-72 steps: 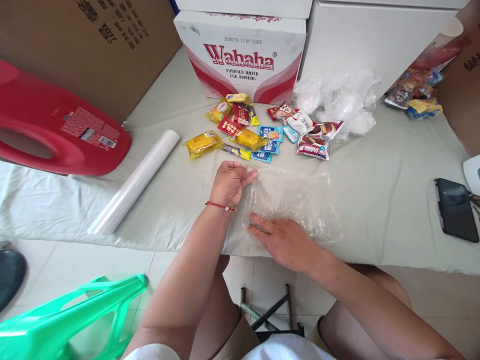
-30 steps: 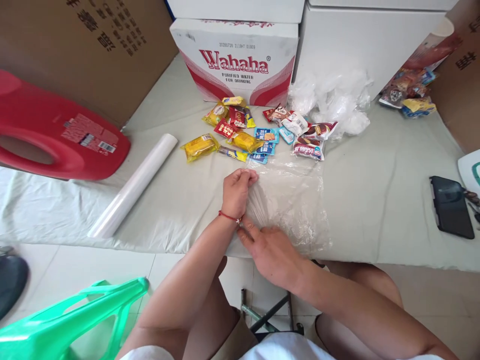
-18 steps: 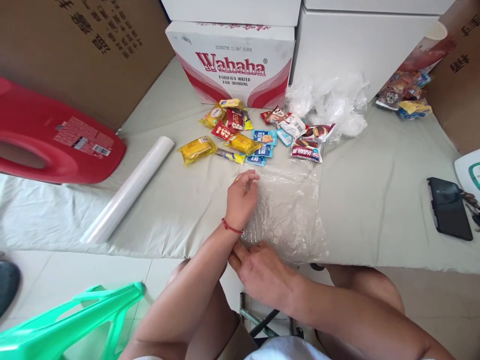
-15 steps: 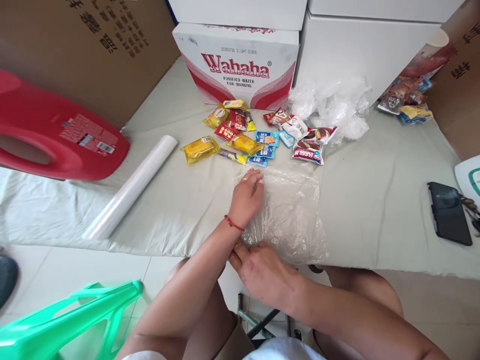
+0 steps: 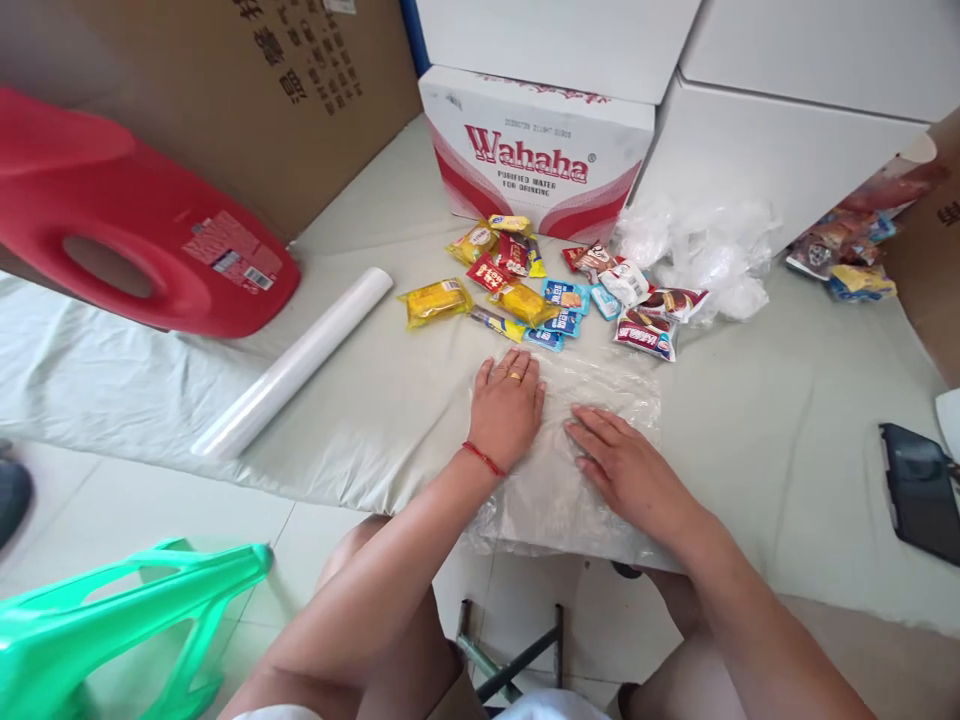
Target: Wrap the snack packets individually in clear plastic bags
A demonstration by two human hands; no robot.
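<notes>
A clear plastic bag [image 5: 559,480] lies flat on the pale cloth-covered table [image 5: 360,400], its near end hanging over the front edge. My left hand [image 5: 508,408], with a ring and a red wrist cord, rests palm down on the bag's left side, fingers stretched out. My right hand [image 5: 624,462] lies flat on the bag's right side, fingers spread. Neither hand holds anything. Just beyond the bag sits a heap of snack packets [image 5: 540,295] in yellow, red and blue wrappers.
A white roll of film [image 5: 292,362] lies left of the bag. A red plastic stool [image 5: 135,230] lies on its side at far left. A Wahaha carton [image 5: 536,150] and white boxes [image 5: 780,130] stand behind. Crumpled clear bags [image 5: 705,255], more snacks [image 5: 847,250], a black phone [image 5: 921,490], a green stool [image 5: 112,640].
My left hand let go of the bag's left edge and flattened on it. My right hand moved from the near left corner up and right onto the bag. The view shifted.
</notes>
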